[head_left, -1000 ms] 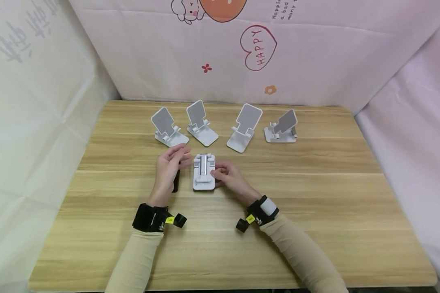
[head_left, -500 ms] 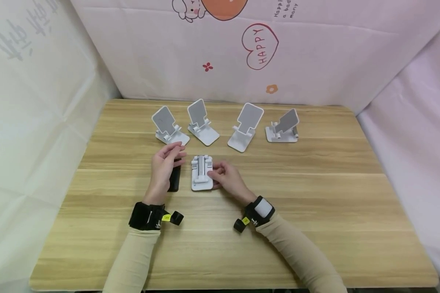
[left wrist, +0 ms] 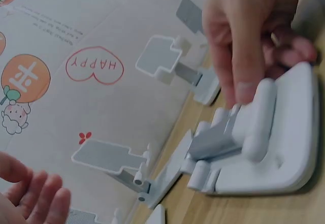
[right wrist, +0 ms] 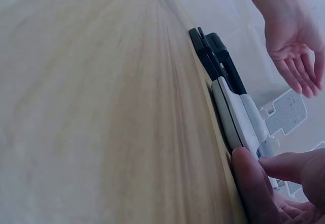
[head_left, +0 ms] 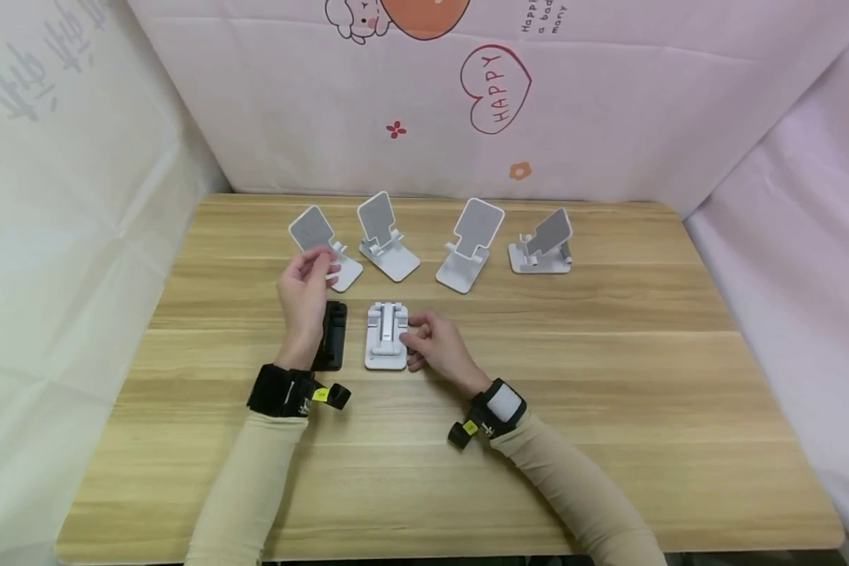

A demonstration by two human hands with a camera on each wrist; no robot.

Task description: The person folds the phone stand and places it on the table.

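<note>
A folded white phone stand [head_left: 387,360] lies on the wooden table in front of me. My right hand [head_left: 442,351] pinches its right edge between thumb and fingers, seen closely in the left wrist view. Beside it on the left is a folded black phone stand [head_left: 336,338], partly covered by my left hand [head_left: 303,299]. That hand is raised over the black stand, its loosely bent fingers in front of the leftmost unfolded white stand [head_left: 345,271]. From the right wrist view, the left hand [right wrist: 294,51] hangs with relaxed fingers and holds nothing.
Three more unfolded white stands with grey pads stand along the back: one left of centre [head_left: 391,248], one in the middle [head_left: 470,244] and one at the right [head_left: 543,248]. A printed cloth [head_left: 608,118] hangs behind the wooden table [head_left: 608,440].
My left hand has moved forward and slightly left, up to the leftmost stand, uncovering more of the black stand. The right hand keeps its pinch on the white phone stand, nearly in place.
</note>
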